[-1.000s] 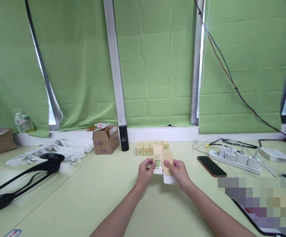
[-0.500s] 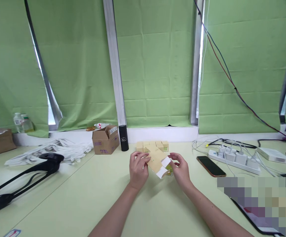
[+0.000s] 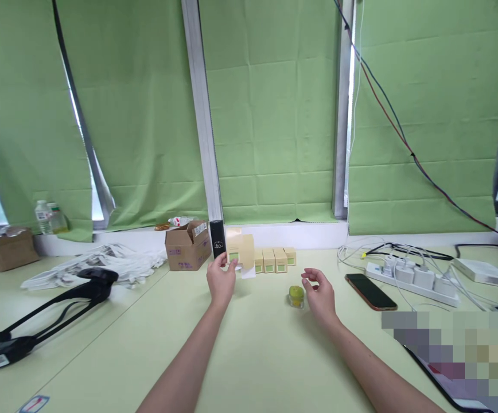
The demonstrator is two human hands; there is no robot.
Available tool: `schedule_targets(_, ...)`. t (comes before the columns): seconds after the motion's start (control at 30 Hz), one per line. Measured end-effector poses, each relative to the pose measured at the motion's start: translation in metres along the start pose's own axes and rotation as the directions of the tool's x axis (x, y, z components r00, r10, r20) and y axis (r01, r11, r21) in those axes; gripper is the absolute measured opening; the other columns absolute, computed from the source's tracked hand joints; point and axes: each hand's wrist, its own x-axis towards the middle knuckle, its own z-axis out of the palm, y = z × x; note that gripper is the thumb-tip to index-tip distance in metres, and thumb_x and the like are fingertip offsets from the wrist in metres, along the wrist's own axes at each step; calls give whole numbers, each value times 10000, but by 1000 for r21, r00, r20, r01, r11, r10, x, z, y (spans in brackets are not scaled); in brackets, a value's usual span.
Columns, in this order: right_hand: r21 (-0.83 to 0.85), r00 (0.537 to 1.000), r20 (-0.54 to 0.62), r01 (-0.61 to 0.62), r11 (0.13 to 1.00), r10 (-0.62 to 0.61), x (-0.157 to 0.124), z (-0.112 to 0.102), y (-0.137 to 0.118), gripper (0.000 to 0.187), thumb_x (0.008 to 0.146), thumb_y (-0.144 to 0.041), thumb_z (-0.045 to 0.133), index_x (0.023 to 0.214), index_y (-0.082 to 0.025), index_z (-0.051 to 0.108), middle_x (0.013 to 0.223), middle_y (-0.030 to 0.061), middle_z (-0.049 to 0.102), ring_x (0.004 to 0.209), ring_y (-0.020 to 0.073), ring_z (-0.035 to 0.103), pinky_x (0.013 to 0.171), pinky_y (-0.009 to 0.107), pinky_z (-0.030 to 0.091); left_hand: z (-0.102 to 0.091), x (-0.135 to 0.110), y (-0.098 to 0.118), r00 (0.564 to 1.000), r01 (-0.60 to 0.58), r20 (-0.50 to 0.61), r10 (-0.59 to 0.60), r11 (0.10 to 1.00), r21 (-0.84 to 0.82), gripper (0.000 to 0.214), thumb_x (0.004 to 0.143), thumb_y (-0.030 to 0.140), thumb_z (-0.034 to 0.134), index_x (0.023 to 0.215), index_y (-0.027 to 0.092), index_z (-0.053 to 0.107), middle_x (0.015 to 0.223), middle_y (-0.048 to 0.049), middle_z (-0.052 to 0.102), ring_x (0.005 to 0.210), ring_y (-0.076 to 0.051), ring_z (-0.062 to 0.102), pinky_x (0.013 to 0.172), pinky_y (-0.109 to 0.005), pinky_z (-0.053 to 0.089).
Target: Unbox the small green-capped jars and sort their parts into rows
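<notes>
My left hand [image 3: 222, 281] grips an unfolded tan paper box [image 3: 246, 249] by its lower left side, holding it up with its flaps spread. Part of a green square shows on its front. My right hand [image 3: 320, 292] is empty, fingers curved and apart, just right of a small clear jar [image 3: 296, 297] with a green top and yellow contents. That jar stands on the table. Behind, several small tan boxes [image 3: 268, 261] with green squares on their fronts stand in a row, the left end partly hidden by the held box.
A brown carton [image 3: 185, 249] and a black cylinder [image 3: 217, 238] stand at the back. Left are white cables or straps [image 3: 89, 267] and a black headband-like frame [image 3: 59, 307]. A phone [image 3: 370, 291], a power strip [image 3: 416, 281] and a pixelated screen edge [image 3: 442, 376] occupy the right.
My left hand has carried the paper box left and turned it upright. My right hand has let go of it and opened, leaving the jar and the row of boxes in plainer view.
</notes>
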Motion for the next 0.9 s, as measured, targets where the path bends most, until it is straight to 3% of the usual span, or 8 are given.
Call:
schedule_targets(0.07, -16, 1000, 9, -7, 1000, 7, 1, 1, 4, 314, 775, -378, 611, 1046, -232, 675, 1013, 82, 760, 984, 275, 667, 754, 364, 489, -6, 15, -12, 981, 127, 131, -142, 985, 115, 429, 880, 407, 630, 1252, 194, 645, 955, -53, 781, 885, -231, 713, 815, -325, 525)
schedule_targets(0.17, -42, 1000, 23, -12, 999, 13, 2, 2, 11, 323, 783, -380, 594, 1062, -232, 662, 1007, 79, 756, 978, 275, 669, 748, 364, 489, -14, 24, -37, 949, 229, 162, -272, 943, 240, 372, 815, 368, 683, 1154, 214, 681, 939, -64, 801, 923, -278, 735, 790, -351, 521)
schedule_targets(0.3, -76, 998, 49, -32, 997, 36, 3, 2, 19, 342, 796, -402, 585, 1081, -228, 657, 982, 70, 750, 951, 271, 677, 755, 364, 495, -21, 17, -69, 907, 307, 142, -396, 855, 417, 347, 795, 395, 681, 1097, 226, 707, 1074, -123, 793, 1108, -365, 698, 906, -450, 498)
schedule_targets(0.53, -109, 996, 68, -42, 993, 50, 3, 2, 26, 348, 793, -431, 595, 1057, -220, 678, 875, 41, 734, 867, 248, 689, 748, 351, 510, -18, 8, -88, 907, 236, 163, -387, 791, 564, 411, 843, 446, 589, 1179, 246, 718, 1115, -162, 769, 1218, -394, 625, 995, -498, 443)
schedule_targets(0.7, -106, 994, 78, -74, 992, 82, 4, 2, 27, 365, 798, -465, 593, 1047, -214, 683, 873, 50, 732, 867, 248, 687, 762, 357, 516, -14, 9, -92, 915, 203, 176, -363, 791, 577, 428, 896, 471, 498, 1185, 258, 731, 1128, -160, 764, 1222, -401, 605, 980, -511, 443)
schedule_targets(0.9, -53, 967, 179, -174, 983, 181, 7, 2, 29, 365, 805, -498, 594, 1019, -212, 669, 900, 62, 743, 894, 253, 699, 796, 375, 516, -13, 8, -94, 923, 196, 174, -343, 809, 555, 422, 918, 456, 477, 1198, 271, 733, 1140, -126, 772, 1257, -401, 573, 1007, -534, 423)
